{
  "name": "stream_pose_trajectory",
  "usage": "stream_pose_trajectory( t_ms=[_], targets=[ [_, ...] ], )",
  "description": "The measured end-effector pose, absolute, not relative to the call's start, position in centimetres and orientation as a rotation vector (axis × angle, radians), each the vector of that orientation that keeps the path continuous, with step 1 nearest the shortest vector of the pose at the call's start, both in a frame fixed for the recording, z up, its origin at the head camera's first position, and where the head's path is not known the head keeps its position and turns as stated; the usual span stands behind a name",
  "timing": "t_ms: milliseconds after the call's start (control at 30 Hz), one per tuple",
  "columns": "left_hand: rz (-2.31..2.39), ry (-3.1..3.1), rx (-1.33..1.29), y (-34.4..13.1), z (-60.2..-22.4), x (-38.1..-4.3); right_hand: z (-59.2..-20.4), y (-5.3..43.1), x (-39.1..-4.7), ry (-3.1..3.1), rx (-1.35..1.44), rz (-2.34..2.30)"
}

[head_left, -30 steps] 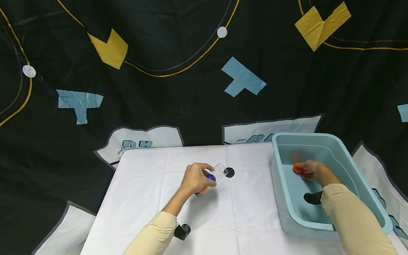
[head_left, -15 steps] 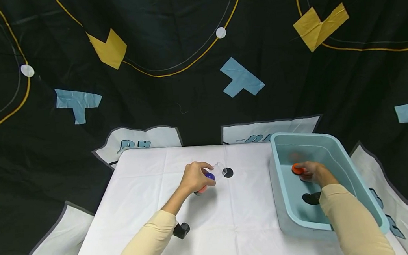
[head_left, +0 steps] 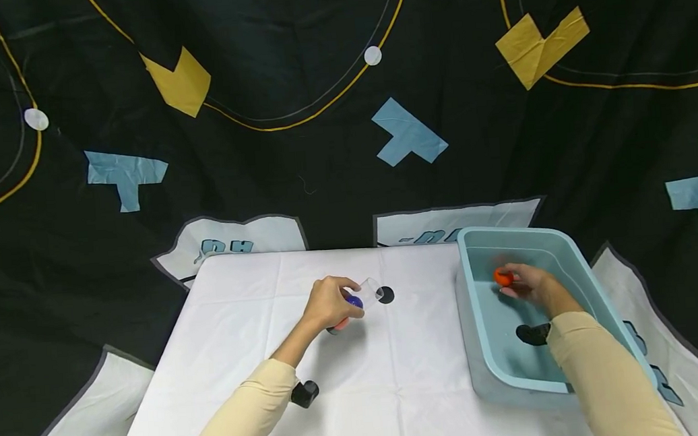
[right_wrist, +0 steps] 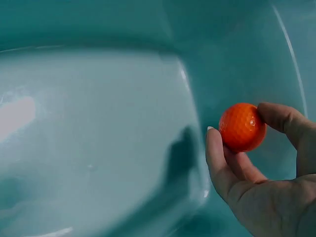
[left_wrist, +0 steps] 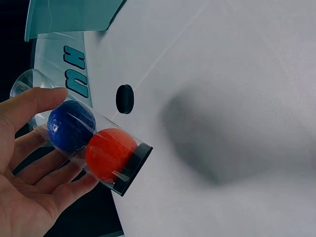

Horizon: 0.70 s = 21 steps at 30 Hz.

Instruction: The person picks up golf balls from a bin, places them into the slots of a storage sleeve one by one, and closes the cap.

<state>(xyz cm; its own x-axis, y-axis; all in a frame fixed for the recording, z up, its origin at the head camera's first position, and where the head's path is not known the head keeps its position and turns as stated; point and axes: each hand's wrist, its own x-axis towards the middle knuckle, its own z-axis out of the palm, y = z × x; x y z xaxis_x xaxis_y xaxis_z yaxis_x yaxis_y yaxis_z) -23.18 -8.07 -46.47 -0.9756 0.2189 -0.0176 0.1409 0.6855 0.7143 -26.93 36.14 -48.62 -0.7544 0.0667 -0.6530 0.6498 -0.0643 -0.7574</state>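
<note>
My left hand (head_left: 328,302) holds a clear plastic tube (left_wrist: 106,121) tilted above the white table. Inside it sit a blue ball (left_wrist: 72,126) and a red-orange ball (left_wrist: 111,154), the latter against the tube's black end cap (left_wrist: 133,169). The tube's other end looks uncapped. A loose black cap (left_wrist: 125,98) lies on the cloth just beyond the tube. Inside the light-blue tub (head_left: 477,317), my right hand (head_left: 533,286) pinches an orange dimpled golf ball (right_wrist: 242,127) between thumb and fingers, above the tub's floor.
The tub stands at the right side of the white-covered table (head_left: 362,406). A black wrist device (head_left: 304,393) shows by the left sleeve, and another dark one (head_left: 533,334) by the right. A black curtain (head_left: 322,179) hangs behind the table.
My right hand has lifted the orange golf ball slightly up from the tub's floor. The left hand keeps its hold on the tube. The whole head view has shifted slightly.
</note>
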Motion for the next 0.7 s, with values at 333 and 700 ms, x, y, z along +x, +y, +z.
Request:
stream_pose_trajectory(
  t_ms=[333,700],
  targets=[
    [1.178,2.786,0.319,-7.8,-46.3,-23.2,-44.6,36.4,-27.8,1.782,0.673,-1.828],
    [1.177,2.776,0.322,-7.3,-46.4,-23.2,-39.2,35.5,-28.0,1.844,0.503,-1.754]
  ],
)
